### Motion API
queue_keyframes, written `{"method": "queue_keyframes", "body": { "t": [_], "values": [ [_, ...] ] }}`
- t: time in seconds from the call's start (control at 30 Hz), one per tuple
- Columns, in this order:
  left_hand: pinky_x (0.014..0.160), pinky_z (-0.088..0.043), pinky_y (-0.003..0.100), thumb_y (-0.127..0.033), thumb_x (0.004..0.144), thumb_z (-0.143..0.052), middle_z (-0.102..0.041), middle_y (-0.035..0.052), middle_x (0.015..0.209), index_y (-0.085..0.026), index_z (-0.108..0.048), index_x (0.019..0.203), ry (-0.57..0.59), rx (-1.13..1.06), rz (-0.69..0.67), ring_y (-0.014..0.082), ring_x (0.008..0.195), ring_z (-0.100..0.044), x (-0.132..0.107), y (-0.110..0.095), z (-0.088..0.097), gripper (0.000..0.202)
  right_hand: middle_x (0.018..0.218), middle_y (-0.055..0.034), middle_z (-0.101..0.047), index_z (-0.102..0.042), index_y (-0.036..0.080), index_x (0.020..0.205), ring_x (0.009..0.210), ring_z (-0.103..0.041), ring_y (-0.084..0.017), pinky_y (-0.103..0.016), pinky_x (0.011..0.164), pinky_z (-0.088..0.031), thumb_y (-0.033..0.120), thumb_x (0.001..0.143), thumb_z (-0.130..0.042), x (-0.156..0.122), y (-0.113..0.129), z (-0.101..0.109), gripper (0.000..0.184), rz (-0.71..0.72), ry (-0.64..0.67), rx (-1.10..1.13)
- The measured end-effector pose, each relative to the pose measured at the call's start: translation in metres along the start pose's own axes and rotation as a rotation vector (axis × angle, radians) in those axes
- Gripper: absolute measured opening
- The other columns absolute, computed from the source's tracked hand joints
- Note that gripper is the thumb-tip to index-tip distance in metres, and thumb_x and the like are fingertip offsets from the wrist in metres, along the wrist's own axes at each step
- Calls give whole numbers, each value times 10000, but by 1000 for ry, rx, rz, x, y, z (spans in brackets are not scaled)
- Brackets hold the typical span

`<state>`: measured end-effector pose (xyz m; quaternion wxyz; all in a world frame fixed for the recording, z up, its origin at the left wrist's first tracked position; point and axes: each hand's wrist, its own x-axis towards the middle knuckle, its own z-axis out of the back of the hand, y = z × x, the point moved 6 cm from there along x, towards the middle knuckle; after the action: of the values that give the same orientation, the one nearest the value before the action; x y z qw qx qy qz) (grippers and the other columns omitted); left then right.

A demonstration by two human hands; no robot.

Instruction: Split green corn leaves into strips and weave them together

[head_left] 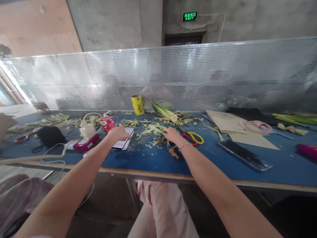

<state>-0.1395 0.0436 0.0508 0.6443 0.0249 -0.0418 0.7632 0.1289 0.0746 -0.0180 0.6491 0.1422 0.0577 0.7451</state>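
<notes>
My left hand (119, 133) is over the edge of a flat white-bordered device or pad (123, 140), fingers loosely apart, with nothing visible in it. A red drink carton (107, 123) stands just behind it. My right hand (172, 135) has its fingers closed at a pale green leaf strip (157, 128) in a pile of cut leaf scraps. Scissors with red and yellow handles (196, 138) lie beside that hand's wrist, their blades partly hidden. A brown dried clump (174, 153) is in front of it.
At the back stand a yellow roll (137, 105) and a trimmed leafy stalk (164, 112) before a perforated metal screen (183, 72). To the right lie a phone (244, 154) and brown card sheets (228, 124). A magenta device (85, 142), cables and a black pouch (51, 136) are left.
</notes>
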Motion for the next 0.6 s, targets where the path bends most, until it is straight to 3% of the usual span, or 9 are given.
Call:
{"method": "queue_keyframes", "body": {
  "t": [0.33,0.6],
  "values": [
    [842,-456,431,-502,600,-616,-492,286,1265,-60,-295,1356,-150,51,-7,388,1110,-544,-31,-5,22,932,1276,-132,-542,-607,228,1207,1150,-526,-284,-379,906,-426,334,868,-440,-1,0,3,393,5,-6,19],
    [842,-464,440,-488,624,-597,-483,281,1265,-53,-265,1378,-194,53,-21,390,1108,-546,-36,-9,25,932,1184,-144,-603,-696,184,1017,1083,-574,-288,-355,833,-442,278,845,-460,-4,1,6,306,9,-11,27]
  ]
}}
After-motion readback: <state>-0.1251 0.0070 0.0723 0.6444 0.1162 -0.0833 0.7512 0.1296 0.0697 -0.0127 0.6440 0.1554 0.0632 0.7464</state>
